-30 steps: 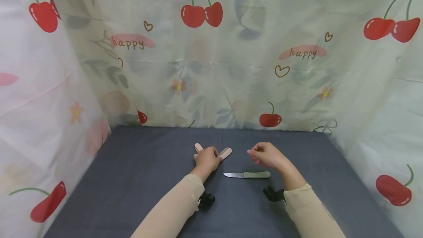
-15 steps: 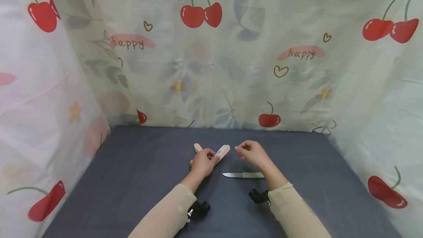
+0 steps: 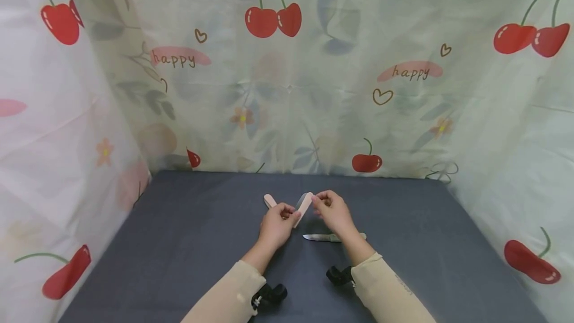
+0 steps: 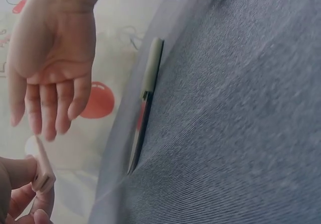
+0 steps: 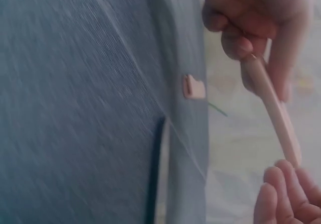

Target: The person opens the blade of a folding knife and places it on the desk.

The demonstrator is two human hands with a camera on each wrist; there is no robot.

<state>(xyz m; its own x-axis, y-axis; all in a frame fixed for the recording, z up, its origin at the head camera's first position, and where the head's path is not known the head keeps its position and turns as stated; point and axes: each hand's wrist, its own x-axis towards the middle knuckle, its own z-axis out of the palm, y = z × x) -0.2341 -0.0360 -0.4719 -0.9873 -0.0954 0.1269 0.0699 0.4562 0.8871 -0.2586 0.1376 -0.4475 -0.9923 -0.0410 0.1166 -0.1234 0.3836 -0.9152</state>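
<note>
My left hand (image 3: 275, 224) pinches one end of a slim pink bar (image 3: 303, 208) with a shiny, clear-looking strip along one side. Its near end has a dark slot in the left wrist view. The bar is raised and slants up to the right. At its far end are the fingertips of my right hand (image 3: 333, 211), very close or touching; its fingers look nearly straight in the left wrist view (image 4: 55, 93). A second pink piece (image 3: 269, 200) lies on the table behind the left hand, partly hidden. Its slotted end (image 5: 193, 87) shows in the right wrist view.
A knife (image 3: 319, 237) with a green handle lies on the dark grey tablecloth (image 3: 202, 243), its blade pointing left. The right wrist covers part of its handle. Printed curtains (image 3: 287, 113) stand behind the table and along both sides.
My right hand has moved left, from apart to the pink bar's far end. The left hand has lifted and turned the bar more upright. The knife and the second pink piece stay put.
</note>
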